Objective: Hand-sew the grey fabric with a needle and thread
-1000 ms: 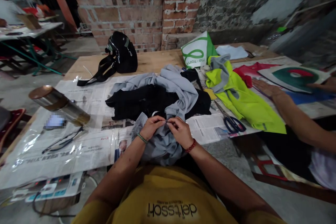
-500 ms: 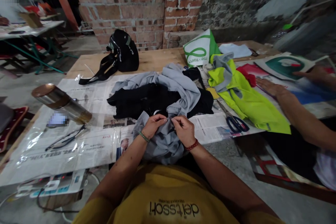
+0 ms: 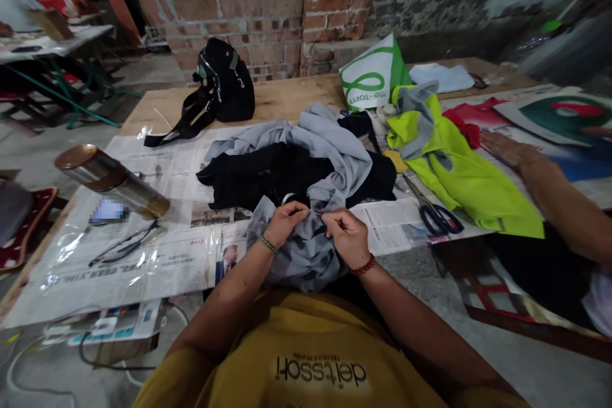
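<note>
My left hand (image 3: 285,223) is closed in a pinch over the grey cloth (image 3: 310,258) bunched near my lap; what its fingertips hold is too small to make out. A short distance to its right, my right hand (image 3: 348,233) pinches a sewing needle (image 3: 318,213), a thin pale sliver pointing toward the left fingertips. Just beyond both hands lies a black garment (image 3: 268,172), with more grey fabric (image 3: 342,150) heaped over and behind it. Navy-handled scissors (image 3: 437,217) rest to the right of my right hand.
A steel flask (image 3: 112,182), glasses (image 3: 124,245) and a phone (image 3: 109,211) lie on the newspaper at left. Behind are a black bag (image 3: 229,86) and a green-white bag (image 3: 370,80). At right sit a lime garment (image 3: 478,178), another person's arm (image 3: 549,185) and an iron (image 3: 559,111).
My hands have drawn slightly apart, the right one shifting right, and the needle now shows between them. The view has tilted slightly. At far right, the iron and the other person's hand have moved right.
</note>
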{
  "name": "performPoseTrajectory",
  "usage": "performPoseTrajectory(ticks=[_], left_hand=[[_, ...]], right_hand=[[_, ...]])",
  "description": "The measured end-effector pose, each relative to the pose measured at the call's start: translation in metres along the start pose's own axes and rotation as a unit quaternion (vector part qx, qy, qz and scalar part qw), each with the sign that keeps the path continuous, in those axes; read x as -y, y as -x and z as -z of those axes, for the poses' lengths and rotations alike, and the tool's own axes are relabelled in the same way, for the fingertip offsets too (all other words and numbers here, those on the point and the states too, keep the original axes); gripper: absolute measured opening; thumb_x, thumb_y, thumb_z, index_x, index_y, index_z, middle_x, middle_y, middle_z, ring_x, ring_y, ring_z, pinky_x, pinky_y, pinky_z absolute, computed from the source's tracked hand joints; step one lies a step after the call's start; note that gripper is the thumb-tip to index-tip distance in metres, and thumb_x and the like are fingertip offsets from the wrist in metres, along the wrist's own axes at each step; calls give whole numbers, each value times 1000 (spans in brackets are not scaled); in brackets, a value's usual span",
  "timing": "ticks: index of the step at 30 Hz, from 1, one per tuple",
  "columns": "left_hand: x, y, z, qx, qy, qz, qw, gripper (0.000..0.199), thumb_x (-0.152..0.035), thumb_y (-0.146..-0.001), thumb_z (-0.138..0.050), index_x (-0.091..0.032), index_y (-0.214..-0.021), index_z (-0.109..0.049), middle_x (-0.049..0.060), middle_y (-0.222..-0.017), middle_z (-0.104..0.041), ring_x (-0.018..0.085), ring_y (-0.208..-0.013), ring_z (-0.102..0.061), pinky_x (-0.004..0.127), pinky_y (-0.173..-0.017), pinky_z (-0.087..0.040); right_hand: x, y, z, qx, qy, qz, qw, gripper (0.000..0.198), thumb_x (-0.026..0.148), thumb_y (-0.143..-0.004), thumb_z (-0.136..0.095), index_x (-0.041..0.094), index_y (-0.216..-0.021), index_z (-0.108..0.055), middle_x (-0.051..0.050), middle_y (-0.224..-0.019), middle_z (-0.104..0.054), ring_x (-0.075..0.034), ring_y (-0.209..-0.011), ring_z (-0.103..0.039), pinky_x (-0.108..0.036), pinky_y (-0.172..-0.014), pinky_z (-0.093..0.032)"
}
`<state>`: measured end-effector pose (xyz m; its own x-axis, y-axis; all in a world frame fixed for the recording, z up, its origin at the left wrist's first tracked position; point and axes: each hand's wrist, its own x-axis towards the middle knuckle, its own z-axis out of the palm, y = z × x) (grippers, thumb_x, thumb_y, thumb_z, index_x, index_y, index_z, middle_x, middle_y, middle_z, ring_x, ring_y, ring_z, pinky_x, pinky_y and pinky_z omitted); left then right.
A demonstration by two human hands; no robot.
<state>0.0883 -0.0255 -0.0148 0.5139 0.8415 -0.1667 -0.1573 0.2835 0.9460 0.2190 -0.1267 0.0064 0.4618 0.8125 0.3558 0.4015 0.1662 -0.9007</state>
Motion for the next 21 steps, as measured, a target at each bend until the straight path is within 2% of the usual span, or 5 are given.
performPoseTrajectory(ticks=[4, 8, 13, 17, 21], left_hand=[[-5, -2, 3, -42, 27, -2, 999, 30, -36, -53, -81, -14, -67, -66, -2, -62, -58, 7, -60, -47, 20, -58, -38], [-7, -3, 5, -22, 29, 15, 999, 28, -34, -53, -82, -14, -68, -68, -1, -65, -61, 8, -60, -49, 21, -59, -40], [-7, 0, 4, -4, 32, 16, 999, 27, -33, -53, -82, -15, -69, -70, 0, -65, -63, 9, -61, -51, 21, -60, -41], [-8, 2, 4, 6, 28, 24, 999, 25, -31, -53, -82, -15, -68, -70, -1, -64, -63, 8, -59, -51, 21, -59, -40], [-10, 2, 4, 4, 24, 29, 999, 25, -30, -52, -82, -15, -68, -70, -1, -63, -63, 8, -58, -51, 21, -58, -40]], right_hand=[[6, -6, 13, -17, -20, -2, 1000, 16, 29, -82, -63, 19, -70, -64, 3, -58, -57, -9, -51, -53, -23, -54, -42], [13, -16, 24, -13, -93, -70, 993, 15, 32, -78, -67, 19, -73, -64, 4, -54, -57, -9, -48, -53, -23, -52, -42], [20, -23, 24, -13, -318, -177, 932, 22, 37, -74, -71, 20, -76, -56, 0, -90, -71, -7, -49, -58, -20, -43, -41], [26, -31, 27, 14, -413, -200, 888, 26, 36, -71, -73, 23, -77, -52, 3, -85, -72, -7, -46, -58, -19, -41, -42], [28, -41, 43, 9, -460, -194, 866, 24, 34, -72, -73, 23, -76, -52, 2, -83, -73, -6, -44, -55, -19, -42, -44]])
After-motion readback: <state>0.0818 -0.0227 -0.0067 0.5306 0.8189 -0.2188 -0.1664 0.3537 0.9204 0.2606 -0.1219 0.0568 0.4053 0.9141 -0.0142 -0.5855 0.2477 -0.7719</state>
